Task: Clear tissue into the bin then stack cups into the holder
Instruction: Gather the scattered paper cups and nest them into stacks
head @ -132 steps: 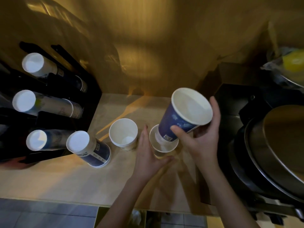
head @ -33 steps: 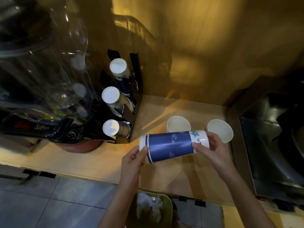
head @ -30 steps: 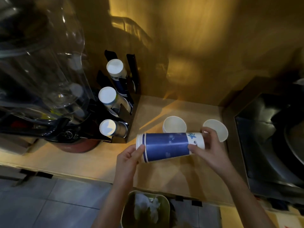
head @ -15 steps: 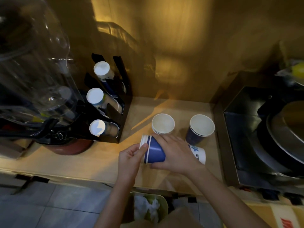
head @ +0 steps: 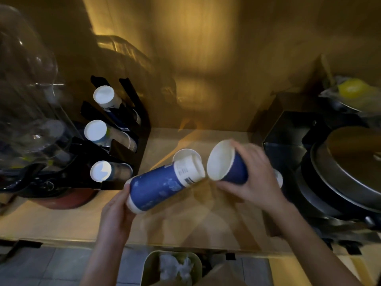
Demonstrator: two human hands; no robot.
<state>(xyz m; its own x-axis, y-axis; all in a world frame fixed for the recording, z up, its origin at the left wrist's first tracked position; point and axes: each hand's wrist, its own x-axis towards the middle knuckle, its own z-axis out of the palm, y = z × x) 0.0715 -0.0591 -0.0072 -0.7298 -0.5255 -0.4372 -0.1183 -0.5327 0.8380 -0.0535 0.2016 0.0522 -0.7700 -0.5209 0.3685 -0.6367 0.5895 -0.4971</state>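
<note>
My left hand grips the wide rim end of a stack of blue paper cups, held sideways above the wooden counter with its white base pointing right. My right hand holds a single blue cup tilted on its side, its white mouth facing the stack's base, the two almost touching. A white cup stands upright on the counter just behind the stack. The black cup holder at left carries three rows of stacked cups. Below the counter edge, the bin holds crumpled tissue.
A clear plastic water bottle on a dispenser fills the far left. A black appliance with a round metal lid stands at the right, and a bag with something yellow lies behind it. A wooden wall closes the back.
My right hand left the stack, picked up the blue cup that stood on the counter and tilted it toward the stack. My left hand alone holds the stack, now angled up to the right.
</note>
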